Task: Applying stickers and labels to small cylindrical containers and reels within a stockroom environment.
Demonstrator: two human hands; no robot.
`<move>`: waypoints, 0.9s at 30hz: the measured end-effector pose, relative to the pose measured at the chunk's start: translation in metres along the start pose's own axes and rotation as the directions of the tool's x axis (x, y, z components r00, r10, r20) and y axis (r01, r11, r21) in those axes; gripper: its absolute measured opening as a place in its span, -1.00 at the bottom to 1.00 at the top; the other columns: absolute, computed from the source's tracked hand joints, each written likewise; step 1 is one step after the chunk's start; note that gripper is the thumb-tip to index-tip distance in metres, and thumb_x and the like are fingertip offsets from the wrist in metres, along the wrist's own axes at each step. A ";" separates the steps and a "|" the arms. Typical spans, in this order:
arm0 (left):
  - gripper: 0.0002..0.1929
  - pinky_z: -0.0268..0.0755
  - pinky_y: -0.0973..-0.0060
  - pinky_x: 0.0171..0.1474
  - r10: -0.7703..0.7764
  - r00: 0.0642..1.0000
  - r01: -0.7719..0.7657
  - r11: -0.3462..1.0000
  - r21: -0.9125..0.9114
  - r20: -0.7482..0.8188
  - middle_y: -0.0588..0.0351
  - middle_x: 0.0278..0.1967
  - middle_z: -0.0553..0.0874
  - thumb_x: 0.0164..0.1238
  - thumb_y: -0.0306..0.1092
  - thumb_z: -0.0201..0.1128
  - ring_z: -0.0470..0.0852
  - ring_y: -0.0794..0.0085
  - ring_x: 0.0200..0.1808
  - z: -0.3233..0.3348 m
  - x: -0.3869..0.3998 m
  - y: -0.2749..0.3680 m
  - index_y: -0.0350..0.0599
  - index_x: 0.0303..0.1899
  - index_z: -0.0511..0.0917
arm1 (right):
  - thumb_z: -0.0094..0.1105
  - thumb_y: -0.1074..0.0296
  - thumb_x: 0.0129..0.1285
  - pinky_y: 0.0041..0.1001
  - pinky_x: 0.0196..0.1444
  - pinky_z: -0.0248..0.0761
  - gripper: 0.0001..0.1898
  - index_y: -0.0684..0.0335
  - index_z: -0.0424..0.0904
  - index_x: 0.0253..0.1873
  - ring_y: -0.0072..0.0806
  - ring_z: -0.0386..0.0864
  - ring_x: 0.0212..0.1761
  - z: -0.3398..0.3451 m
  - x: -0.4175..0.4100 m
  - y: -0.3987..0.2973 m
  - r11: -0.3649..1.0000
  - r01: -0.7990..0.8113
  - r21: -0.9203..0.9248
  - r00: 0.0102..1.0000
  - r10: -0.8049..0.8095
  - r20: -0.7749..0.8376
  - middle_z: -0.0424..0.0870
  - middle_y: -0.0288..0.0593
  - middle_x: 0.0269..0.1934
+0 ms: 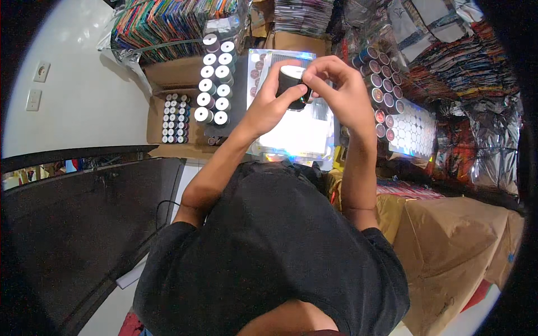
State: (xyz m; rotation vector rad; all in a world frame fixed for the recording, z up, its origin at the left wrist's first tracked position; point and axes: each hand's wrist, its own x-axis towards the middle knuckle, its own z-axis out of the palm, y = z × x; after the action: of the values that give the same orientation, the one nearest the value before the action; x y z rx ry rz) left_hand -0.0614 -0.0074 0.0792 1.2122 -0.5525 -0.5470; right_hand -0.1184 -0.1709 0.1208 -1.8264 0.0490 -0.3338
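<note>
My left hand (269,103) holds a black spool (290,86) with a white round top, its thumb across the front and its fingers behind. My right hand (342,90) meets the spool's right edge with thumb and fingertips. A narrow shiny strip shows below these fingertips; whether it is loose or part of the spool's wrapping is unclear. Directly under both hands lies a stack of glossy sheets (292,140) with rainbow glints. Round reddish labels (255,75) run down its left side, and glare whitens its lower half.
White-topped spools (216,84) stand in two columns to the left, beyond smaller spools (174,119) on cardboard. More spools (380,88) with round labels stand right, beside a sheet of white circles (414,130). Bundled packets (172,25) rise behind. Brown wrapping (454,239) covers something at lower right.
</note>
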 end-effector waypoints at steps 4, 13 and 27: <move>-0.54 0.48 0.51 0.06 0.001 1.000 -0.001 1.000 0.009 -0.004 0.11 -0.02 0.59 0.43 -0.32 0.26 0.58 0.52 0.01 0.002 -0.001 0.002 -0.12 0.27 0.34 | 0.39 0.36 0.22 -0.54 -0.22 0.46 -0.82 0.38 0.68 -0.24 -0.58 0.57 -0.26 0.000 0.000 0.001 1.000 0.008 -0.001 1.000 -0.008 -0.002 0.64 -0.23 -0.23; -0.57 0.36 0.50 0.22 -0.003 1.000 0.004 0.999 0.052 -0.028 0.08 0.13 0.54 0.47 -0.33 0.16 0.53 0.47 0.12 0.006 -0.001 0.006 -0.15 0.30 0.36 | 0.37 0.42 0.26 -0.58 -0.28 0.48 -0.84 0.42 0.65 -0.24 -0.63 0.60 -0.33 0.004 -0.002 -0.005 0.996 -0.016 0.093 1.000 0.017 -0.009 0.62 -0.25 -0.25; -0.59 0.33 0.47 0.26 0.067 0.998 -0.067 0.986 0.153 0.005 0.08 0.14 0.53 0.48 -0.31 0.19 0.49 0.45 0.18 -0.001 0.000 -0.001 -0.13 0.27 0.38 | 0.36 0.39 0.26 -0.54 -0.20 0.51 -0.82 0.43 0.65 -0.23 -0.56 0.61 -0.23 0.005 0.001 0.003 0.998 0.055 0.005 0.998 -0.055 -0.028 0.64 -0.21 -0.17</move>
State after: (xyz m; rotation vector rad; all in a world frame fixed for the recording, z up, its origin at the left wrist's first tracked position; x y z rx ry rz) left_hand -0.0608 -0.0074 0.0786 1.3338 -0.6418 -0.4533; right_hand -0.1163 -0.1674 0.1172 -1.8203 0.0174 -0.3981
